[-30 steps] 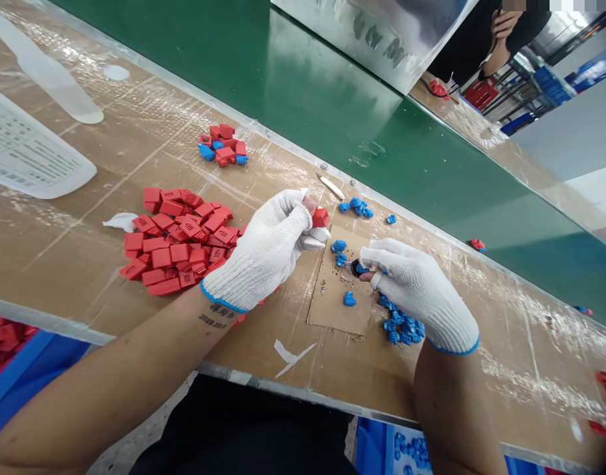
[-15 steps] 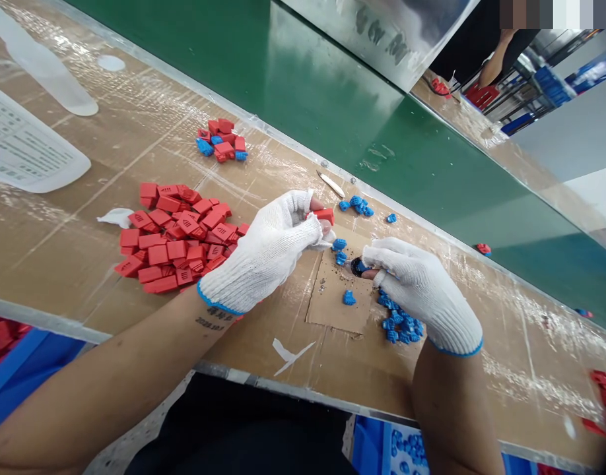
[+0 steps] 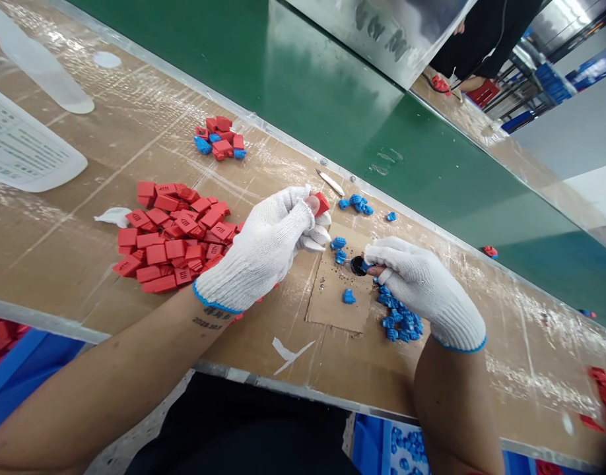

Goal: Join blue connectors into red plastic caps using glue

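A heap of red blocks lies at nine o'clock from your gloved left hand, whose thumb and fingers pinch a single red block at two o'clock. Farther right, the cardboard sheet bears a round black dish; at its three o'clock, a blue piece is pinched between your right hand's fingertips, a blue pile at that hand's seven o'clock.

Plenty tucked out of sight here!
The right hand masks part of a blue piece, the left hand part of a red block; the printed sheet runs off-picture, its lines too small to read!
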### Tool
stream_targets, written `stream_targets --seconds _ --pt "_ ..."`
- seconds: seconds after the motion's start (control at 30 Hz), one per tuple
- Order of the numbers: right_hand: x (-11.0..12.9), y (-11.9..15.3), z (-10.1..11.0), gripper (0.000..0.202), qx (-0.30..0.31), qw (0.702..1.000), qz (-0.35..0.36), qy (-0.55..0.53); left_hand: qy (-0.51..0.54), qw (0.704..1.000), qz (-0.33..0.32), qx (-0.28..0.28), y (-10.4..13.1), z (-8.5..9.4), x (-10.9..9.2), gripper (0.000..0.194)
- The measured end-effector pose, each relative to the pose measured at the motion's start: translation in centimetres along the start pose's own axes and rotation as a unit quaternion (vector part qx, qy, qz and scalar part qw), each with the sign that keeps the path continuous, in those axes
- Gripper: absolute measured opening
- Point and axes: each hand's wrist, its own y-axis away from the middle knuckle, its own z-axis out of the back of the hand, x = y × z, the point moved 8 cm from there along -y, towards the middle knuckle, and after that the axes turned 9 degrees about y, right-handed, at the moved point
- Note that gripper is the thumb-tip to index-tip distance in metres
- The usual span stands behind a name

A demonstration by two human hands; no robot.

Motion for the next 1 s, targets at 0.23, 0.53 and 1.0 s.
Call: stream_targets --seconds 0.23,0.53,1.0 --pt "-0.2 0.4 1.7 0.024 -0.047 0.997 0.006 -0.057 0.004 1.000 0.002 0.011 -0.1 0.3 0.4 0.021" --pt "-1.7 3.4 5.3 0.013 -0.302 0.914 -0.042 -0.269 0.012 0.991 0.036 0.126 1.2 -1.5 2.3 0.037" --pt "1.3 2.0 3.7 0.020 -0.278 0.856 -0.018 -0.436 0.014 0.979 0.096 0.178 3.0 -3.3 3.4 0.031"
